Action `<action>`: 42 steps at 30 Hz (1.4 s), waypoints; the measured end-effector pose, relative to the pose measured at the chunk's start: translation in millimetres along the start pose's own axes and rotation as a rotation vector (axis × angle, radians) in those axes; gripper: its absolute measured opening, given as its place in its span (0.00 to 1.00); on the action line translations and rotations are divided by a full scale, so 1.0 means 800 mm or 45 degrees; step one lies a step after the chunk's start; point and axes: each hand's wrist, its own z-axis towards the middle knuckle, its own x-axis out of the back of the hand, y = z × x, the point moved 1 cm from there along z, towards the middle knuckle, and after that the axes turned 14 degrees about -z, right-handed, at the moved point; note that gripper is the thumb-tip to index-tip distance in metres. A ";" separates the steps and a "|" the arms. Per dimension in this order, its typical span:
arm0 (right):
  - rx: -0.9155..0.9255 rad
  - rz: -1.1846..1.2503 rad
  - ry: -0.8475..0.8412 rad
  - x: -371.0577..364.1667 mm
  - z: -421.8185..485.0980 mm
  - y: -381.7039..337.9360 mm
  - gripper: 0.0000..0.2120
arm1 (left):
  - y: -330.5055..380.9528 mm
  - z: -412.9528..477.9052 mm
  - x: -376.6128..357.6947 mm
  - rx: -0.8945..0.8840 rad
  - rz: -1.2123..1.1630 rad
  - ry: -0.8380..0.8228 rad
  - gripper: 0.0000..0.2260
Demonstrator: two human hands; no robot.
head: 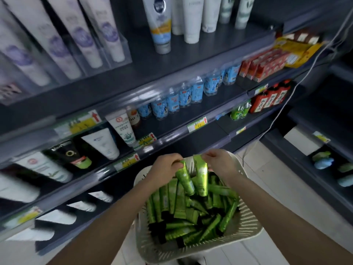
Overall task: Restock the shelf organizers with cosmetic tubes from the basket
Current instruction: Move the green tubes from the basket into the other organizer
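Several clear organizers (124, 48) at ten o'clock hold only pale tubes (84, 39), none green, so you look barely begun. Your left hand (166, 166) pinches the left tube (186, 180) by its crimp, and your right hand (219, 162) pinches the right tube (202, 178). Both tubes hang over the heaped basket (248, 232) at six o'clock.

Blue-labelled bottles (184, 96), red cartons (263, 66) shelved.

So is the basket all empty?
No, the white basket holds a big pile of green tubes, and the left hand and right hand each pinch one above it.
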 end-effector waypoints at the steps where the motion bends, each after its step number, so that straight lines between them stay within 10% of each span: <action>1: 0.059 -0.016 -0.017 0.003 -0.002 -0.021 0.10 | 0.010 -0.003 0.014 -0.033 0.009 0.024 0.04; 22: 0.941 0.255 0.066 -0.016 -0.127 -0.458 0.10 | 0.227 -0.174 0.403 -0.494 0.104 0.601 0.06; 42: 1.072 0.239 0.203 -0.247 -0.159 -0.717 0.10 | 0.137 -0.315 0.716 -0.244 0.527 1.069 0.06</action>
